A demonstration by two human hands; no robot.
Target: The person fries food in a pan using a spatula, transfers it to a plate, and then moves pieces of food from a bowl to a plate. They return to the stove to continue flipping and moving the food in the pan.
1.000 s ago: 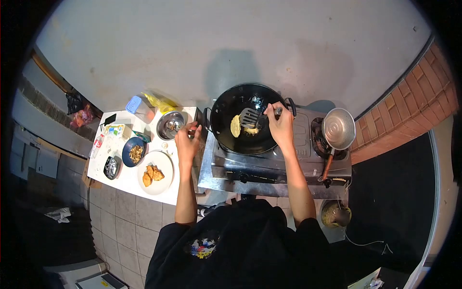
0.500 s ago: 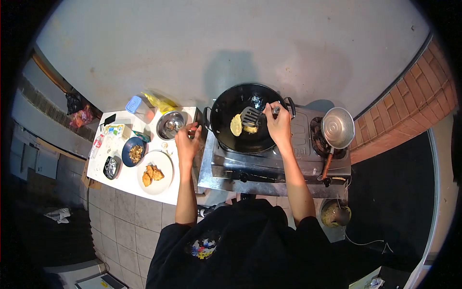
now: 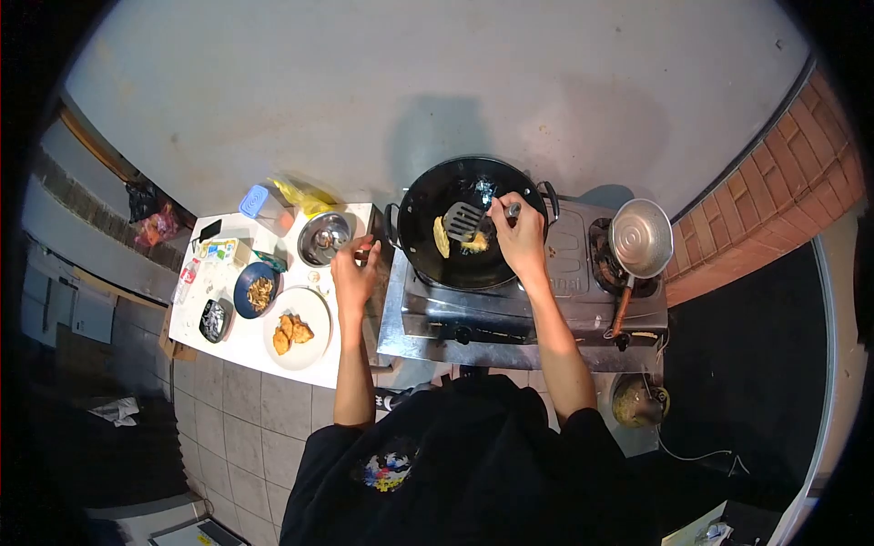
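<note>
My right hand (image 3: 517, 238) is closed round the handle of a slotted spatula (image 3: 464, 220) over the black wok (image 3: 473, 268). Beside the spatula's left edge, a pale yellow patty (image 3: 442, 237) is tilted up, showing a narrow side. A second, smaller yellow piece (image 3: 475, 243) lies just below the spatula head. Left of the wok, my left hand (image 3: 355, 271) is pinched around something small and reddish brown that I cannot make out. Close by its fingertips is a metal bowl (image 3: 314, 223) with bits of food inside.
A white table (image 3: 238, 344) holds a plate (image 3: 308, 357) of browned patties, a blue bowl (image 3: 244, 300), a small black dish (image 3: 214, 320) and a blue-lidded container (image 3: 255, 202). On the stove's (image 3: 437, 323) right burner sits a metal pot (image 3: 641, 238); another pot (image 3: 635, 400) stands lower right.
The patty on the left has tipped from lying broad side up to a narrow, tilted edge. My right hand and the spatula have shifted slightly left. My left hand stays nearly in place.
</note>
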